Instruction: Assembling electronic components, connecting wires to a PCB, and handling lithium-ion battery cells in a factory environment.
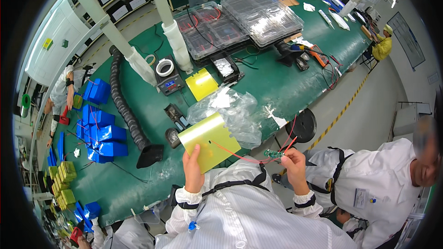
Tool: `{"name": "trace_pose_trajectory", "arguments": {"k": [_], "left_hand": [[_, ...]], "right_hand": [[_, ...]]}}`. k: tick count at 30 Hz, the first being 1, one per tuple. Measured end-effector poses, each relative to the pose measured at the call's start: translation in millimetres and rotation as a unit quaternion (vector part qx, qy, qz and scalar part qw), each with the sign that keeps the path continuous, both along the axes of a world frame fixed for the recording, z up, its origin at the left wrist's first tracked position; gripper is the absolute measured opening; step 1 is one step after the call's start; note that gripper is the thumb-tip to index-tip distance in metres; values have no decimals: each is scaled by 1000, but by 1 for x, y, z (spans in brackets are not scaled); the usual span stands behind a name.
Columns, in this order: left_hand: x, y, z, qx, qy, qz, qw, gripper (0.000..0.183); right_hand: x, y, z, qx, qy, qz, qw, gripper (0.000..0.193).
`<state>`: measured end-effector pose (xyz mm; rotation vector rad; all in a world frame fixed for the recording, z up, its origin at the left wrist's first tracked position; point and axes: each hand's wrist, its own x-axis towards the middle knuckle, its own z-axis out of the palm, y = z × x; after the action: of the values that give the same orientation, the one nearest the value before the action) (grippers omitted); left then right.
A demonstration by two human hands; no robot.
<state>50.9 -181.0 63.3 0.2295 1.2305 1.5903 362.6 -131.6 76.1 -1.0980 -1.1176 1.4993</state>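
My left hand (192,169) grips the lower edge of a pale yellow flat sheet (208,139) with notches on one side, held above the near edge of the green table (277,87). My right hand (293,162) pinches a small green circuit board (274,154) with red wires (240,156) that trail across the sheet and up toward the table. Both hands are raised close to my chest, about a hand's width apart.
A crumpled clear plastic bag (233,110) lies just beyond the sheet. A black ribbed extraction hose (124,106), a soldering station (168,82), a second yellow sheet (201,84), blue battery packs (102,133) and stacked clear trays (258,16) are on the table. Another person in white (378,180) sits at my right.
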Motion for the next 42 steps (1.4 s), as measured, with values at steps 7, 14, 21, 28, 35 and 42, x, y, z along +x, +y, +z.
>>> {"name": "trace_pose_trajectory", "arguments": {"k": [7, 14, 21, 28, 35, 42], "left_hand": [[-3, -6, -3, 22, 23, 2, 1000, 31], [3, -6, 3, 35, 101, -9, 994, 29], [6, -10, -7, 33, 161, -30, 986, 27], [9, -13, -10, 23, 264, -77, 961, 26], [18, -12, -5, 53, 336, -112, 934, 22], [21, -13, -13, 66, 383, -150, 909, 21]], "right_hand": [[-2, -1, 4, -21, 3, 16, 1000, 11], [-7, 0, 10, -24, 6, 16, 1000, 10], [-8, 4, 15, -27, 16, -19, 999, 10], [-6, 9, 15, -12, 29, -24, 999, 9], [-5, 10, 14, -21, 64, -22, 998, 8], [-6, 10, 13, -24, 116, -38, 992, 7]]}}
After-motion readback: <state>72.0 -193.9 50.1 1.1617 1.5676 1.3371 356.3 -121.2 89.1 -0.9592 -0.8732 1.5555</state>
